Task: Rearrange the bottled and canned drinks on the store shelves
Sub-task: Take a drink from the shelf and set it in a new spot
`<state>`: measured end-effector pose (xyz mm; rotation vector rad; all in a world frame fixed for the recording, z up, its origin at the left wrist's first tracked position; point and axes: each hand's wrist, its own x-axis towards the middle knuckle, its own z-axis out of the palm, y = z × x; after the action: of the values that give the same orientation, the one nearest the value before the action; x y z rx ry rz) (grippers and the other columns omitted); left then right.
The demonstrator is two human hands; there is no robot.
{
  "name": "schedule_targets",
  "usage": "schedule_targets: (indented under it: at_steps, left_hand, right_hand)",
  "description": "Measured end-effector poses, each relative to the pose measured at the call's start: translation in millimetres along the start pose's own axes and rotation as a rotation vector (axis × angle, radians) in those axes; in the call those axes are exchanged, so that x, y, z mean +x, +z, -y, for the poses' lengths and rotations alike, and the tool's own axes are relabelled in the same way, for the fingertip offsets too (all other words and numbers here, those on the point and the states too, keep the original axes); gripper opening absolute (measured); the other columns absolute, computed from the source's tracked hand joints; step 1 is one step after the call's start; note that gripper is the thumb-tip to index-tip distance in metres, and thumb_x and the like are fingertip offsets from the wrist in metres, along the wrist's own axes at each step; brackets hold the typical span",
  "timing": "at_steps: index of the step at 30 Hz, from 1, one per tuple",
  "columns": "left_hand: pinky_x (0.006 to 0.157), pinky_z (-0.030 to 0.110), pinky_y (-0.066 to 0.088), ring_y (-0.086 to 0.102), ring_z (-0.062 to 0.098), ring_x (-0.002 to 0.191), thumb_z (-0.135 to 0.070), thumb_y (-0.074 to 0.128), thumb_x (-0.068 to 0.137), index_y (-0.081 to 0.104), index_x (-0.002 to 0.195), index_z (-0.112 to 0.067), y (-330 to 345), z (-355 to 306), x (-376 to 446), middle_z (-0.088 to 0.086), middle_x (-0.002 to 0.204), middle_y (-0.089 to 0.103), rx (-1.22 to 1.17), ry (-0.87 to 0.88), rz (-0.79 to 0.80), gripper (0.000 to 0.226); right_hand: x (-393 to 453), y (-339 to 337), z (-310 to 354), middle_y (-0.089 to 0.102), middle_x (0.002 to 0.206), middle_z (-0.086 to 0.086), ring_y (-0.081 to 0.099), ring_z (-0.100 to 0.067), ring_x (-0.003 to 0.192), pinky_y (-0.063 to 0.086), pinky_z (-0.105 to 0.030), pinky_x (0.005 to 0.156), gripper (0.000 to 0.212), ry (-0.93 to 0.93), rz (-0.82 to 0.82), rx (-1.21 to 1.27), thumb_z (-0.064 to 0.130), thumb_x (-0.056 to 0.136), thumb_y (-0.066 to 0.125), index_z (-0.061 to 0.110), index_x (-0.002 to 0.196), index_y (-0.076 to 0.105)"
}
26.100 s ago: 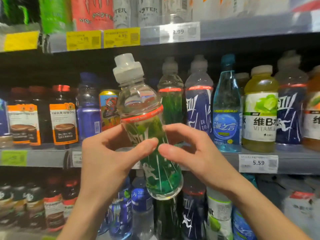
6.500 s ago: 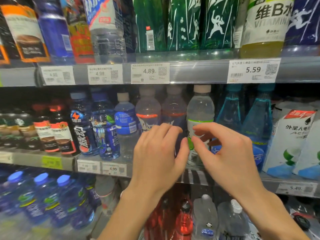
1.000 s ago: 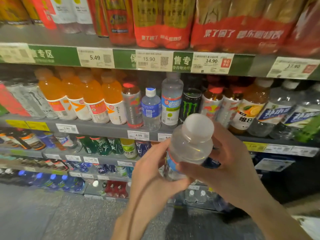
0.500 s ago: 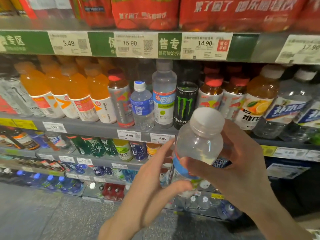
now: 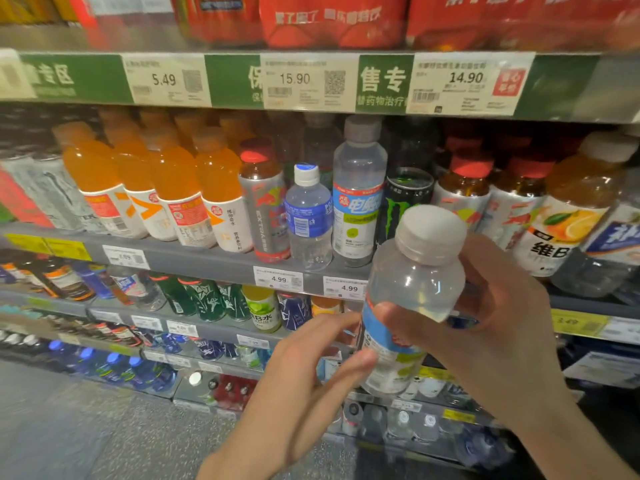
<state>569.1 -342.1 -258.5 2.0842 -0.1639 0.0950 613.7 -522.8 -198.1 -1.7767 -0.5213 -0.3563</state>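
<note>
- Right hand [image 5: 498, 327]: fingers and thumb curl round the clear plastic bottle with the pale grey cap and blue-and-white label [image 5: 412, 299], gripping it at the shoulder, just above the label band. The thumb crosses the front; the fingers wrap behind.
- Left hand [image 5: 304, 382]: fingers loose and nearly straight, its thumb tip touching the lower label at about 8 o'clock from the right-hand grip. It steadies the bottle and does not clasp it.
- Held bottle: in the air in front of the shelving, cap at 12 o'clock from the grip and leaning slightly to 1, base down at 7. Long axis close to upright.
- Matching tall clear bottle with the same blue-and-white label [image 5: 358, 192] stands on the grey metal shelf [image 5: 207, 261] at roughly 11 o'clock from the grip, well apart and further in.
- Beside it: a small clear water bottle with a blue label [image 5: 308, 220] touching at 9 o'clock, and a black can with a green claw mark [image 5: 401, 202] at 3 o'clock.
- Judgement: the coming move likely carries the bottle up and away toward 11 o'clock to join its twin. The right hand bears the load, so it should lead.
- No open slot shows there; the neighbours may need shifting first.
</note>
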Motion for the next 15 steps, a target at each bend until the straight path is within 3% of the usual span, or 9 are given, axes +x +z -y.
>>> schedule_targets:
  at_steps: [5,8,12,15]
  left_hand:
    - [0.087,0.011,0.047,0.062,-0.005,0.108,-0.065,0.041,0.092,0.064,0.121,-0.044,-18,9,11,-0.029,0.115,0.066,-0.004,0.031,-0.040,0.042]
    - [0.090,0.017,0.049,0.063,-0.002,0.107,-0.064,0.042,0.092,0.068,0.118,-0.035,-31,4,21,-0.024,0.110,0.068,-0.040,0.052,0.001,0.047]
    - [0.088,0.017,0.049,0.059,-0.008,0.095,-0.051,0.051,0.092,0.061,0.110,-0.043,-33,0,27,-0.033,0.098,0.062,-0.053,0.120,0.114,0.022]
    - [0.093,0.030,0.054,0.062,0.004,0.109,-0.059,0.059,0.084,0.061,0.122,-0.040,-28,5,30,-0.024,0.114,0.066,-0.086,0.109,0.121,0.043]
  right_hand:
    - [6,13,1,0.072,0.110,0.016,0.071,-0.013,0.100,0.060,-0.022,0.073,0.063,0.022,0.001,-0.014,0.057,0.060,0.082,0.047,0.119,0.060]
    - [8,21,4,0.071,0.113,0.017,0.071,-0.012,0.103,0.060,-0.022,0.073,0.065,0.026,-0.015,-0.018,0.057,0.061,0.082,0.049,0.121,0.058]
    - [11,30,4,0.071,0.106,0.023,0.070,-0.006,0.099,0.058,-0.018,0.072,0.057,0.053,-0.056,-0.044,0.056,0.060,0.082,0.055,0.112,0.060]
    - [14,33,5,0.072,0.103,0.023,0.071,-0.007,0.095,0.059,-0.022,0.071,0.053,0.059,-0.091,-0.065,0.056,0.061,0.083,0.057,0.110,0.061]
